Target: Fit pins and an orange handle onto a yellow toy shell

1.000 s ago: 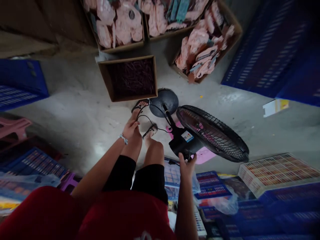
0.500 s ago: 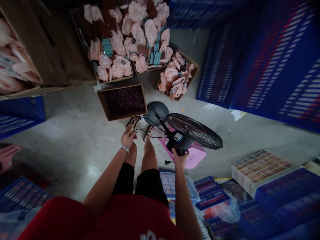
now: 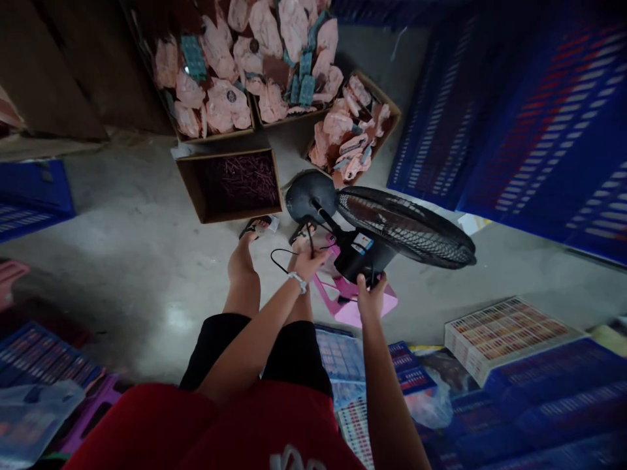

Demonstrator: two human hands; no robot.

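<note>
A black pedestal fan [image 3: 360, 254] stands on the floor in front of me, its round base [image 3: 308, 189] near my foot and its wire cage [image 3: 411, 225] facing right. My right hand [image 3: 371, 299] grips the rear of the motor housing. Close to the fan's pole, my left hand [image 3: 309, 264] is closed on the black power cord [image 3: 278, 260], which loops out to the left of the hand. A pink plastic stool [image 3: 355, 313] lies partly hidden beneath the fan head and my right hand.
A carton [image 3: 191, 189] of dark purple sticks is left of the base. Behind it, cartons hold pink packages [image 3: 228, 108]; a smaller carton [image 3: 389, 124] has more. Blue crates [image 3: 490, 150] rise on the right. A white slatted tray [image 3: 509, 329] and plastic bags lie at lower right.
My left hand has moved right with the cord, toward the fan's pole. The fan head, still in my right hand, has shifted slightly right, and my feet are farther apart.
</note>
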